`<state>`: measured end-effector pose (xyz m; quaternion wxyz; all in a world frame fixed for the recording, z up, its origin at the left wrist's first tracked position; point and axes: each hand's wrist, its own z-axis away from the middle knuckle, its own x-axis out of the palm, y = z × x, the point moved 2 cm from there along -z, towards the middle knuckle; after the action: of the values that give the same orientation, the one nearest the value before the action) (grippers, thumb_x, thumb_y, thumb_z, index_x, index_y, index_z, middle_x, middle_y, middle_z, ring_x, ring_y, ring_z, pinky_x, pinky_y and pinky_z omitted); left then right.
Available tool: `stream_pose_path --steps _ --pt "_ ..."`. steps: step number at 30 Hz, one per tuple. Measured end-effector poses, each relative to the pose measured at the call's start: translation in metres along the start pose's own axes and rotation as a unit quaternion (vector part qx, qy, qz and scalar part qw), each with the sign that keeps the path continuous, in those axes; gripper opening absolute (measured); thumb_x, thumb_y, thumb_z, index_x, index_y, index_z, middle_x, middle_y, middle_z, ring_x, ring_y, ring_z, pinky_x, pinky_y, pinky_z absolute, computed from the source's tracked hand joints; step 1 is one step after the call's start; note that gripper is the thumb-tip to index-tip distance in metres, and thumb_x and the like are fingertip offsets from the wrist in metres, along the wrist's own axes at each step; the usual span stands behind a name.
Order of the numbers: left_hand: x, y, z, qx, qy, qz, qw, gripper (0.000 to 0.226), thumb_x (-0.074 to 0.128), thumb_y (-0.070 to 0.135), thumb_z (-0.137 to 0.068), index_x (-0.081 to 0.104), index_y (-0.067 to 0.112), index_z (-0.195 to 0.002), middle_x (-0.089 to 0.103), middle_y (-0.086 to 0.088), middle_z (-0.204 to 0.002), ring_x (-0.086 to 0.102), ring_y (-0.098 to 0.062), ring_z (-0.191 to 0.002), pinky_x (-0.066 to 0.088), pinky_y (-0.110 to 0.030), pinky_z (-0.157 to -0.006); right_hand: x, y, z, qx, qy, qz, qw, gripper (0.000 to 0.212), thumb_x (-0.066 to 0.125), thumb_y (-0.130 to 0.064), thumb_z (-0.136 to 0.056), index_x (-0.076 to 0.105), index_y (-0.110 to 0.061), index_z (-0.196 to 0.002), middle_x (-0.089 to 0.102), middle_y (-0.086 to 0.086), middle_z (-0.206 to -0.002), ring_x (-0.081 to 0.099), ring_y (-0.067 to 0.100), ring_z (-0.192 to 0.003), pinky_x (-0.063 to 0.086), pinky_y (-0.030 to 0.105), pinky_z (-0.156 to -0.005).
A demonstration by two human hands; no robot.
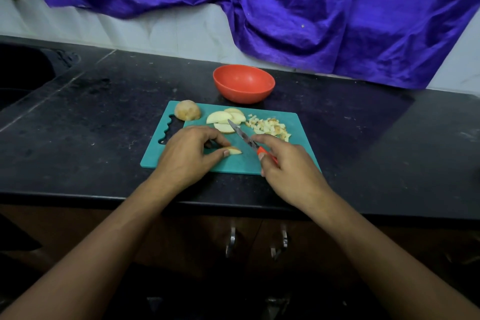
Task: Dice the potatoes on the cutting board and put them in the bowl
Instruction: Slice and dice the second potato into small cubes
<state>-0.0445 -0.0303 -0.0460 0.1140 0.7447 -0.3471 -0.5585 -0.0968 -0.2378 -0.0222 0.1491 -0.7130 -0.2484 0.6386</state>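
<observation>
I find no writing, label, brand, number or sign that I can read. The cutting board (pixel 302 127) is plain, the bowl (pixel 244 93) shows a bare wall, and the knife (pixel 246 139) has no mark that I can make out on its blade or handle.

Only one camera here, worn on the head, looking forward and down over the counter (pixel 104 125) from pretty close. It's wide-angle, so it takes in a lot. The board (pixel 301 140) lands near the middle, and the arms (pixel 109 241) come in from the bottom corners toward it. The bowl (pixel 244 95) sits just past the board, the cloth (pixel 337 21) on the wall fills the top, and the cabinet (pixel 197 236) under the counter edge runs along the bottom.
</observation>
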Motion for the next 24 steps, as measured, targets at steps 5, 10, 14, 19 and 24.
stream_pose_path --steps 5,10,14,19,24 --pt "0.0 0.002 0.001 -0.013 0.01 -0.004 1.0 0.012 0.078 0.042 -0.085 0.075 0.036 -0.095 0.069 0.021 -0.096 0.06 -0.002 -0.097 0.056 -0.04 -0.086 0.0 -0.007 0.003 0.009 -0.008 0.031 0.999 0.044 0.047 -0.033 -0.107 0.046 -0.044 -0.149 0.061 -0.012 -0.099 0.055 0.005 -0.066 0.034 0.019 -0.052" --pt "0.001 0.01 0.004 -0.012 0.024 -0.028 0.999 0.014 0.078 0.046 -0.083 0.07 0.035 -0.088 0.066 0.02 -0.093 0.059 -0.003 -0.095 0.055 -0.037 -0.083 -0.001 -0.009 0.007 0.019 -0.017 0.056 0.998 0.044 0.047 -0.032 -0.107 0.045 -0.045 -0.149 0.062 -0.011 -0.107 0.06 0.006 -0.068 0.039 0.019 -0.054" --pt "0.005 0.016 0.007 -0.008 0.033 -0.047 0.998 0.015 0.077 0.046 -0.084 0.067 0.034 -0.086 0.062 0.018 -0.092 0.057 -0.006 -0.094 0.051 -0.034 -0.078 -0.002 -0.011 0.009 0.015 -0.022 0.065 0.998 0.045 0.047 -0.029 -0.106 0.047 -0.043 -0.149 0.065 -0.01 -0.105 0.06 0.006 -0.07 0.043 0.022 -0.056" --pt "0.003 0.016 0.008 -0.01 0.034 -0.042 0.998 0.015 0.077 0.045 -0.084 0.067 0.034 -0.086 0.062 0.017 -0.091 0.056 -0.006 -0.093 0.051 -0.034 -0.077 -0.004 -0.015 0.008 0.01 -0.036 0.083 0.996 0.044 0.047 -0.029 -0.106 0.049 -0.043 -0.147 0.067 -0.009 -0.11 0.06 0.006 -0.071 0.054 0.029 -0.063" --pt "0.003 0.017 0.007 -0.014 0.025 -0.037 0.999 0.017 0.078 0.046 -0.083 0.065 0.035 -0.084 0.061 0.018 -0.09 0.057 -0.005 -0.092 0.054 -0.037 -0.078 -0.009 -0.018 0.003 0.013 -0.065 0.091 0.994 0.043 0.048 -0.028 -0.106 0.05 -0.044 -0.146 0.064 -0.01 -0.113 0.061 0.007 -0.07 0.053 0.028 -0.061"
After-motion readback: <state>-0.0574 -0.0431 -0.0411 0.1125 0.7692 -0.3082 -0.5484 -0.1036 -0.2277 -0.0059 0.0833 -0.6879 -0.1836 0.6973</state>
